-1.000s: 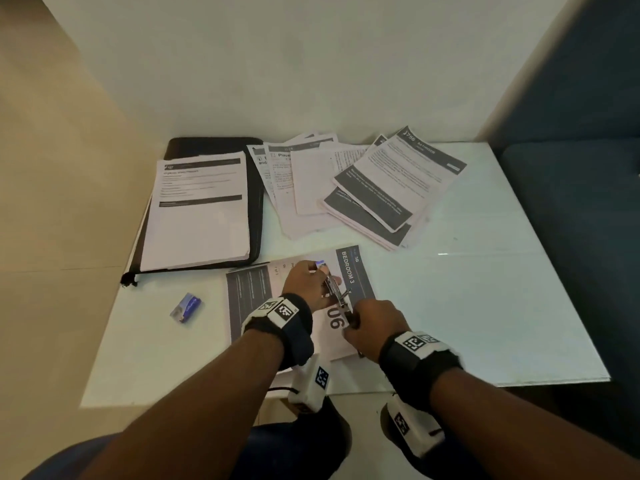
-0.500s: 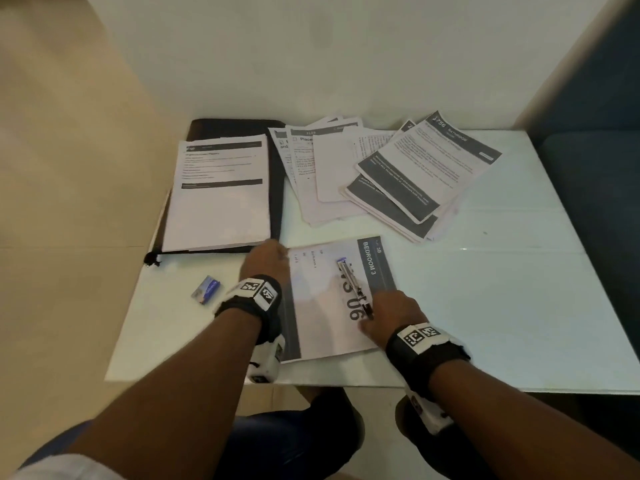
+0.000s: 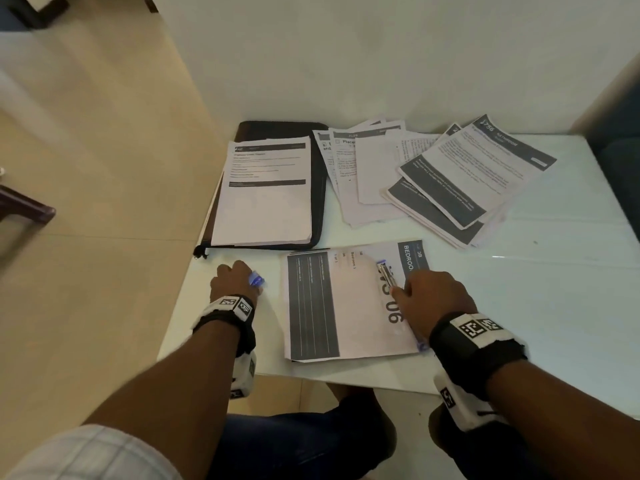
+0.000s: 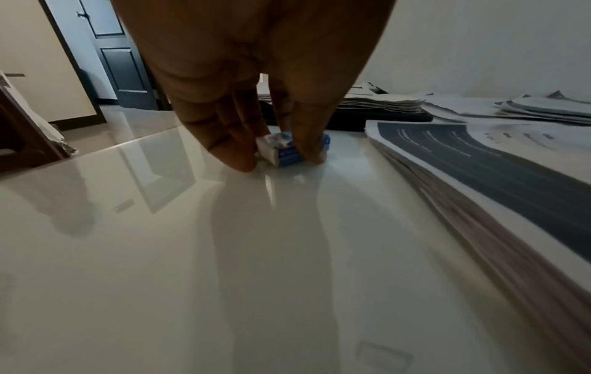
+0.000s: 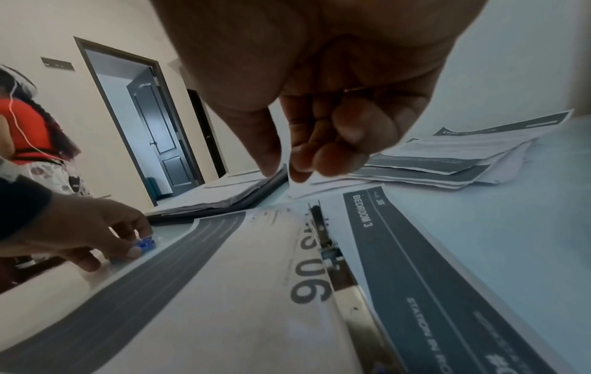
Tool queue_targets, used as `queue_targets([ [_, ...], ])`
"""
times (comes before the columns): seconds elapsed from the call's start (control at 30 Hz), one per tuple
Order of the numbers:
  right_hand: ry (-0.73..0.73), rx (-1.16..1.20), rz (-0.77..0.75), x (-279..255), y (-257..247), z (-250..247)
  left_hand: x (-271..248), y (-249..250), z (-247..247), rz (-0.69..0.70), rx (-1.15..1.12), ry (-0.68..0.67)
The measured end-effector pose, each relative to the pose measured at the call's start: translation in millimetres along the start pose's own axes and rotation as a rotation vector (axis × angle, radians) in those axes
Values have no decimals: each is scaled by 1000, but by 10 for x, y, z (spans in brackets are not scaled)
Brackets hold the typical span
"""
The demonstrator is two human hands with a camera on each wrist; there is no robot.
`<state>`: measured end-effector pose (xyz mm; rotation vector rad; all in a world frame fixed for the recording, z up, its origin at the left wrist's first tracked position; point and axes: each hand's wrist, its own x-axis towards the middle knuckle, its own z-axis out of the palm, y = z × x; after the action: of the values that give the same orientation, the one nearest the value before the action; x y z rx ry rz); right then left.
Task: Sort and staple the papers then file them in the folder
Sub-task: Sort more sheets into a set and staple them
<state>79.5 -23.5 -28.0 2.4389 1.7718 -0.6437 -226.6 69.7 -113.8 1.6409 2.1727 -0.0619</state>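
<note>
Left hand [image 4: 255, 83] pinching the small blue staple box [image 4: 289, 149] on the table [image 3: 554, 306], just left of the paper stack [image 3: 353, 306]. Right hand [image 3: 433, 299] loosely curled, holding nothing, over the stapler [image 5: 336, 265] lying on that stack.

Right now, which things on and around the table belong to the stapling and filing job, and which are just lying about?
Part of the job:
- stapler, lying opened out on the Bedroom 3 stack
- box of staples, pinched by the left hand
- loose papers
- black folder

Just about:
- dark door
- person in orange
</note>
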Motion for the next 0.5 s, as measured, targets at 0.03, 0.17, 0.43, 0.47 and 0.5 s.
queue_targets([
  [0.03, 5, 14, -19, -12, -18, -37, 15, 18, -15, 7, -17, -11],
  [0.17, 23, 190, -135, -57, -85, -282, -54, 305, -285, 223, -182, -78],
  [0.43, 62, 937, -257, -466, -140, -818, -1079, 1131, -1191, 685, -654, -96],
  [0.47, 49, 1025, -250, -556, -133, -860, -1201, 1175, -1225, 708, -656, -98],
  [0.5, 33, 1097, -236, -646, -119, -891, -1325, 1220, -1241, 734, -648, -98],
])
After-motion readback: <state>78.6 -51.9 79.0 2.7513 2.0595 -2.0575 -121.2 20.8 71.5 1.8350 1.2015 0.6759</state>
